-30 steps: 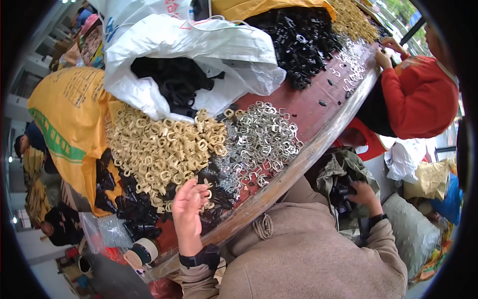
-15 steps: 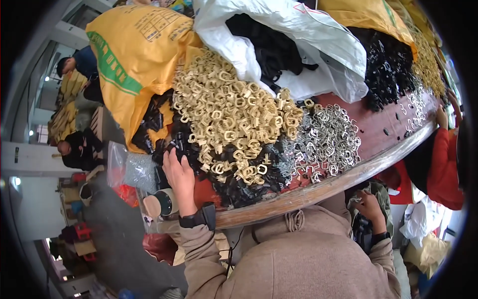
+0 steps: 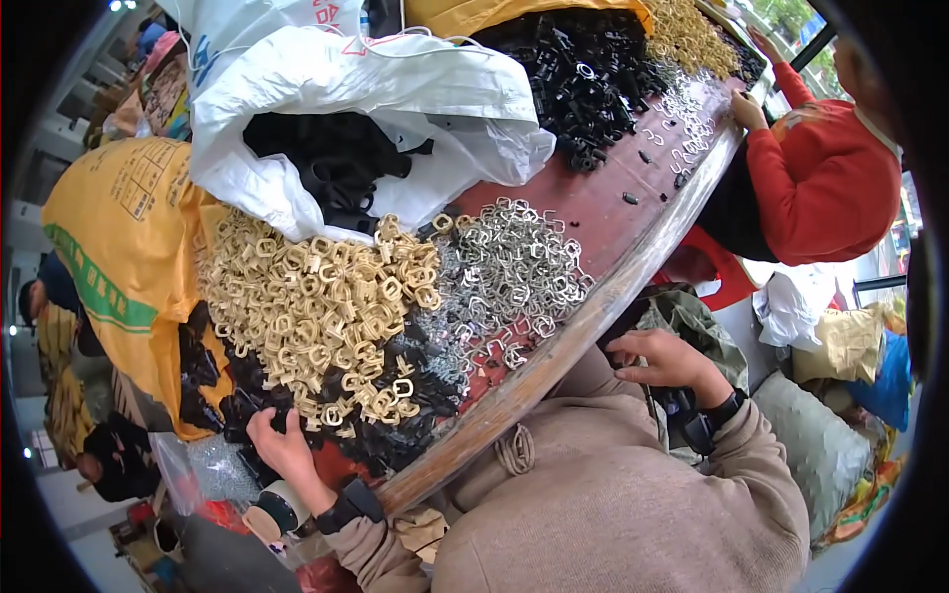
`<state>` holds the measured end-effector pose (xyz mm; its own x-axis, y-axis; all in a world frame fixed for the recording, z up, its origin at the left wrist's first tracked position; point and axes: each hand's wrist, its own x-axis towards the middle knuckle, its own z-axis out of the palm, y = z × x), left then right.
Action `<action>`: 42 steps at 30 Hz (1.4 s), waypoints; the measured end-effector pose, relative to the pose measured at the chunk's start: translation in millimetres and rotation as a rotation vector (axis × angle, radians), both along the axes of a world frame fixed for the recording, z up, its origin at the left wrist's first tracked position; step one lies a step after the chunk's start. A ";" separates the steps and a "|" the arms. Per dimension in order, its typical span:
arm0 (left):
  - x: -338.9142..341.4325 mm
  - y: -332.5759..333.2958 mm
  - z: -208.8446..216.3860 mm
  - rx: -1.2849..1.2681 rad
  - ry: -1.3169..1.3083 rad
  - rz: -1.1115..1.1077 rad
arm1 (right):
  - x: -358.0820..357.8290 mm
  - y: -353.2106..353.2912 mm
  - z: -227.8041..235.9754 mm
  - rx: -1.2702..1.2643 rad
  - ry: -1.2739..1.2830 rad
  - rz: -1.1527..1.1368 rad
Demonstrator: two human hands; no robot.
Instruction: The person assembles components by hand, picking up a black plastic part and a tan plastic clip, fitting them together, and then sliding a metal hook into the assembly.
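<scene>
My left hand [image 3: 285,453] is at the near left edge of the piles, thumb and forefinger apart, its fingertips by the black plastic pieces [image 3: 240,410]. Nothing shows in it. Just beyond lies a big heap of cream-coloured plastic buckles [image 3: 316,306]. To its right is a pile of silvery metal loops [image 3: 519,262]. My right hand [image 3: 667,358] hovers off the table's edge above my lap, fingers loosely bent and apart, with nothing visible in them. Dark bands circle both wrists.
A wooden rail [image 3: 593,336] edges the red tabletop [image 3: 603,212]. A white sack [image 3: 474,89] of black parts and a yellow sack [image 3: 109,227] stand behind the heaps. A person in a red sweater [image 3: 820,183] works at the right. A round container [image 3: 282,506] sits near my left wrist.
The view has swung to the right, so the heaps appear further left. My right hand has risen toward the table edge and its fingers have spread; the small shiny thing at its fingertips no longer shows.
</scene>
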<state>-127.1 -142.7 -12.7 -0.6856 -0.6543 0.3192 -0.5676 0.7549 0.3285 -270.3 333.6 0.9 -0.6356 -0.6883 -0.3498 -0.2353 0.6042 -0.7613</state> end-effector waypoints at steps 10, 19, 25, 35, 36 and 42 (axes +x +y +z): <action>10.7 13.8 22.1 0.281 0.093 0.177 | -31.8 -67.5 20.5 -0.321 0.234 0.111; -3.8 96.8 21.6 1.541 0.518 -0.352 | -36.5 -145.3 -22.3 -0.244 0.728 0.312; -26.8 132.8 16.7 1.991 0.350 -0.411 | -36.1 -159.9 -33.7 -0.142 0.839 0.337; -39.6 148.1 12.7 2.234 0.266 -0.444 | -36.3 -166.0 -40.5 -0.107 0.846 0.283; -41.1 149.5 12.0 2.239 0.245 -0.442 | -35.8 -165.8 -39.5 -0.116 0.791 0.257; -47.8 153.9 9.0 2.185 0.117 -0.401 | -30.8 -159.7 -18.4 -0.271 0.436 0.124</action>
<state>-174.9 11.2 -3.7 -0.8724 0.1824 -0.4535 -0.4442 -0.6830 0.5798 -301.1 173.9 -17.6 -0.5903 -0.7966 0.1304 -0.6225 0.3464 -0.7018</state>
